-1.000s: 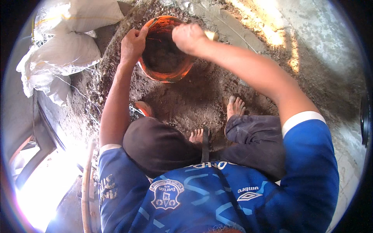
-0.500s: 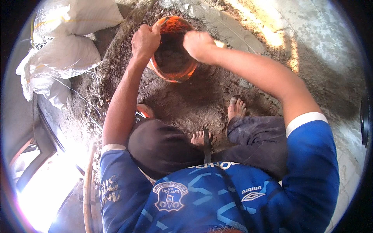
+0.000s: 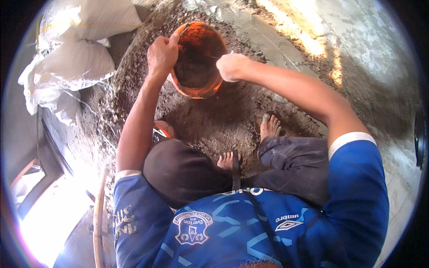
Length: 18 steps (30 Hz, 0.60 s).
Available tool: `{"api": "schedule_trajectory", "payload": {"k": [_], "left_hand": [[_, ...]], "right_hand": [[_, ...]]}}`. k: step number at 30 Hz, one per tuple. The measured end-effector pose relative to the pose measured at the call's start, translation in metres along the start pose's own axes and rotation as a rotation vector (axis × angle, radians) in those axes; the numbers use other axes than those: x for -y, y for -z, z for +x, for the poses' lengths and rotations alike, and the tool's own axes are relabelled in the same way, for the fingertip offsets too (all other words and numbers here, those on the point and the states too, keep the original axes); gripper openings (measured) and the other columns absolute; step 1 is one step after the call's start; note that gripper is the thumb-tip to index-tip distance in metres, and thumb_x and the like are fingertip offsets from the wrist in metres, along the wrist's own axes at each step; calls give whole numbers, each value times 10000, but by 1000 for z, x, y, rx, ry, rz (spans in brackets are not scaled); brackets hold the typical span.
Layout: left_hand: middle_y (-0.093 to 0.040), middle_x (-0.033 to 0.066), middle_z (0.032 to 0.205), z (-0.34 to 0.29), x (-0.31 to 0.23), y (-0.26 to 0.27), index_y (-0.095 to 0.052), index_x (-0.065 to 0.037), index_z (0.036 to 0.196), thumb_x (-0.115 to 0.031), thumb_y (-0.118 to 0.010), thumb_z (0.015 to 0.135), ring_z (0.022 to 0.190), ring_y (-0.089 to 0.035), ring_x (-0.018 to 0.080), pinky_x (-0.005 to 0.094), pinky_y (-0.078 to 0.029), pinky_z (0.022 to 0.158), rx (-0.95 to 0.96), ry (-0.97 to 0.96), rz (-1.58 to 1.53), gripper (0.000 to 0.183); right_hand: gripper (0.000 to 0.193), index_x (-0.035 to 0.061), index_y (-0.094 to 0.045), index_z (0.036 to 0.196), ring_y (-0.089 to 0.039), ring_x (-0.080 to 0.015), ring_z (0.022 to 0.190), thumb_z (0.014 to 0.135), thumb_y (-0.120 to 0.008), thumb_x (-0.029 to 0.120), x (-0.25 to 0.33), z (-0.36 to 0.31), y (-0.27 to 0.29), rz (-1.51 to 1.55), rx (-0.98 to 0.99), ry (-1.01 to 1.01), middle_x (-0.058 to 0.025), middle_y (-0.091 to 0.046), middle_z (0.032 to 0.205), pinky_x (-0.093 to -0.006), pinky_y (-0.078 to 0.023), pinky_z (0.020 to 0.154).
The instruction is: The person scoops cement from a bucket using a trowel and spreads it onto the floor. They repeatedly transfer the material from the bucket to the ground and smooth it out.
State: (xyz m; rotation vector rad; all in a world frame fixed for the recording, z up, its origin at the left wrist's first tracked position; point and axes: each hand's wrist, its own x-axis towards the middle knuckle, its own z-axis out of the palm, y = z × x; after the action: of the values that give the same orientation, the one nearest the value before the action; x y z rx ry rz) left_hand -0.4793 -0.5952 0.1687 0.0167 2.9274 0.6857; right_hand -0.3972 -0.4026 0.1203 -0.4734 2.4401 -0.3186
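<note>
An orange bucket (image 3: 196,92) stands on the dirty ground in front of me, its mouth toward me and dark, grey-brown material inside. My left hand (image 3: 162,56) is closed on the bucket's left rim, thumb over the edge. At the opposite side, my right hand (image 3: 232,67) is a closed fist by the right rim. A thin line shows beside its knuckles, but what the fist holds is hidden. Beside my left knee lies an orange and white object (image 3: 165,128), partly covered by my leg.
White woven sacks (image 3: 73,62) are piled at the far left. Rough, gravelly mortar (image 3: 129,67) surrounds the bucket. My bare feet (image 3: 270,126) are on the ground just nearer than it. A bamboo pole (image 3: 99,214) leans at the lower left; pale concrete floor (image 3: 380,58) lies to the right.
My right fist has shifted a little right and nearer, uncovering more of the bucket's mouth. A pale piece seen behind that fist is now out of sight. My left hand stays on the rim.
</note>
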Motion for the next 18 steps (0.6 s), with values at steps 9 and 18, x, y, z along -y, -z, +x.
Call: {"api": "schedule_trajectory", "payload": {"k": [9,18], "left_hand": [[-663,221,871,12,27,2,-664,18,880,-533,-541,847,875,-634,358,427,-456,804,-72,68,-44,565],[-650,270,903,12,14,0,-668,32,900,-523,-543,841,941,-615,410,445,-454,846,-4,71,-77,573]], "right_hand": [[386,-56,-646,987,-632,-364,956,923,-478,286,14,-21,14,143,188,-14,-238,-652,1000,-459,-496,829],[347,-4,-519,799,-496,-176,553,915,-480,321,-11,-18,-4,865,362,-37,-69,-515,641,-360,-423,500]]}}
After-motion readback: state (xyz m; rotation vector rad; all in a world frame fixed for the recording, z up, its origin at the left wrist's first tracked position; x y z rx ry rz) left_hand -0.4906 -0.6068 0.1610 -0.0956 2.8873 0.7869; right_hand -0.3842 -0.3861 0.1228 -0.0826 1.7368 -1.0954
